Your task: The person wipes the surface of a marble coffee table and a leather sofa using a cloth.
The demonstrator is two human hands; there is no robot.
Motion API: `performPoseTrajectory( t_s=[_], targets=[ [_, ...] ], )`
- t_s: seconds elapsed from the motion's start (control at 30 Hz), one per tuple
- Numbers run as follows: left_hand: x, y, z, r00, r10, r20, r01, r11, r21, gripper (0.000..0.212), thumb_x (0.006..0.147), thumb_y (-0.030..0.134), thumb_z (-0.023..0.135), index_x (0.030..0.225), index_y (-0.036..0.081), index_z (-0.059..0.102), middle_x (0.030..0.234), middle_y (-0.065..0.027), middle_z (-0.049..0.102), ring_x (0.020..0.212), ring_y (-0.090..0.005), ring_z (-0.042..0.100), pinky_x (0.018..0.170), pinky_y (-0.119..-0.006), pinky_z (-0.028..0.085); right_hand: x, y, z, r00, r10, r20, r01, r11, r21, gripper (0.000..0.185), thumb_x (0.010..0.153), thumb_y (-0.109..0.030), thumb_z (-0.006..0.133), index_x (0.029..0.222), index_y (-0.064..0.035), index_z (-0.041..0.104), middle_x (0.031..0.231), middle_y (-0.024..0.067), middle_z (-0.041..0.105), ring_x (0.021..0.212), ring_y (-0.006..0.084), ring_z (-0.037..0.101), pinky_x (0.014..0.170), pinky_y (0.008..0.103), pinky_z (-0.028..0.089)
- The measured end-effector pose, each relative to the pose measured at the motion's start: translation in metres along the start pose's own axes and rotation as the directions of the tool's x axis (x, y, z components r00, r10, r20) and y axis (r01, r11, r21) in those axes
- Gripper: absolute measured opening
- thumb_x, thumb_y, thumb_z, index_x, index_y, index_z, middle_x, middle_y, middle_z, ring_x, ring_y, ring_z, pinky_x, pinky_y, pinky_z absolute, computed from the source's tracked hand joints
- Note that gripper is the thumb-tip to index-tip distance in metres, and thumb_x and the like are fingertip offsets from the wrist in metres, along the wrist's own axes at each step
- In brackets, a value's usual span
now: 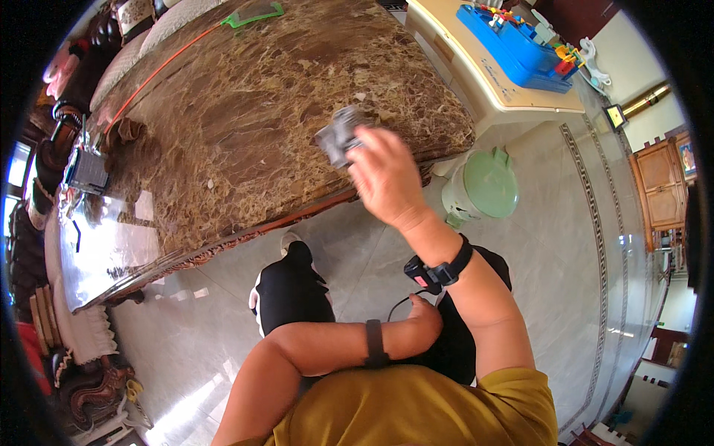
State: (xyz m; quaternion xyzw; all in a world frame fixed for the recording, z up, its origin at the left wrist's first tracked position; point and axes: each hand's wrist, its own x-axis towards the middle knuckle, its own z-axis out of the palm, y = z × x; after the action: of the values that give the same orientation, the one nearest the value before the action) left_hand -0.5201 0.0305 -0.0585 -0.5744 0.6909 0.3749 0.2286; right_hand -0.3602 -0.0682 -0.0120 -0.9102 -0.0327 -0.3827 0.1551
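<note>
My right hand [385,173] is over the brown marble top of a table [251,111]. A crumpled grey cloth [338,137] is gripped in its fingers; both are blurred. Around that wrist is a black strap with a small device [422,275], from which a thin dark cable runs down. My left hand [423,323] lies across my lap, against my black-clad right leg. Its thumb shows, while its other fingers are mostly hidden. A dark band [375,341] circles the left forearm.
A green-lidded bin [490,184] stands on the tiled floor beside the table's right corner. Beyond it, a blue toy tray [513,50] sits on a cream table [491,92]. A green fly swatter [167,72] and a brown cloth [127,132] lie on the marble. Clutter [86,170] occupies its left end.
</note>
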Motion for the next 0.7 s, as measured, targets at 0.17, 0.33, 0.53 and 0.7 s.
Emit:
performPoseTrajectory(
  t_s=[0.17, 0.33, 0.53, 0.7],
  targets=[
    [0.001, 0.001, -0.004, 1.0, -0.009, 0.03, 0.008, 1.0, 0.009, 0.045, 0.076, 0.023, 0.067, 0.118, 0.006, 0.06, 0.126, -0.0163, 0.054, 0.115, -0.0332, 0.051, 0.097, -0.053, 0.035, 0.012, 0.027, -0.018, 0.999, -0.038, -0.029, 0.038, 0.999, -0.007, 0.009, 0.075, -0.01, 0.064, 0.079, -0.0072, 0.056, 0.096, 0.0076, 0.061, 0.092, 0.0273, 0.056, 0.081, 0.0379, 0.046],
    [-0.013, -0.005, -0.008, 1.0, -0.017, -0.022, 0.018, 1.0, 0.008, 0.043, 0.075, 0.023, 0.068, 0.115, 0.008, 0.063, 0.121, -0.0145, 0.057, 0.113, -0.0322, 0.052, 0.096, -0.054, 0.036, 0.001, 0.127, -0.043, 0.862, 0.264, -0.432, -0.426, 0.84, -0.337, 0.016, 0.079, -0.018, 0.064, 0.071, -0.0068, 0.057, 0.078, 0.0098, 0.058, 0.075, 0.0311, 0.055, 0.068, 0.0417, 0.045],
    [0.005, -0.002, 0.015, 0.999, -0.038, -0.014, 0.038, 0.999, -0.016, 0.045, 0.074, 0.026, 0.069, 0.115, 0.008, 0.062, 0.121, -0.0151, 0.056, 0.113, -0.0316, 0.052, 0.096, -0.054, 0.036, 0.018, 0.043, -0.016, 0.965, 0.214, -0.151, -0.251, 0.922, -0.296, 0.024, 0.078, -0.027, 0.066, 0.078, -0.004, 0.059, 0.083, 0.0111, 0.053, 0.081, 0.0281, 0.052, 0.071, 0.0417, 0.045],
    [0.005, 0.0, 0.012, 0.998, -0.023, -0.055, 0.022, 1.0, -0.022, 0.047, 0.072, 0.025, 0.069, 0.116, 0.008, 0.062, 0.122, -0.0155, 0.056, 0.113, -0.0318, 0.052, 0.095, -0.052, 0.036, 0.012, -0.019, 0.006, 0.989, -0.142, 0.031, 0.136, 0.98, 0.147, 0.023, 0.076, -0.024, 0.067, 0.088, -0.0064, 0.059, 0.104, 0.0104, 0.056, 0.1, 0.028, 0.052, 0.088, 0.0386, 0.044]
  ],
)
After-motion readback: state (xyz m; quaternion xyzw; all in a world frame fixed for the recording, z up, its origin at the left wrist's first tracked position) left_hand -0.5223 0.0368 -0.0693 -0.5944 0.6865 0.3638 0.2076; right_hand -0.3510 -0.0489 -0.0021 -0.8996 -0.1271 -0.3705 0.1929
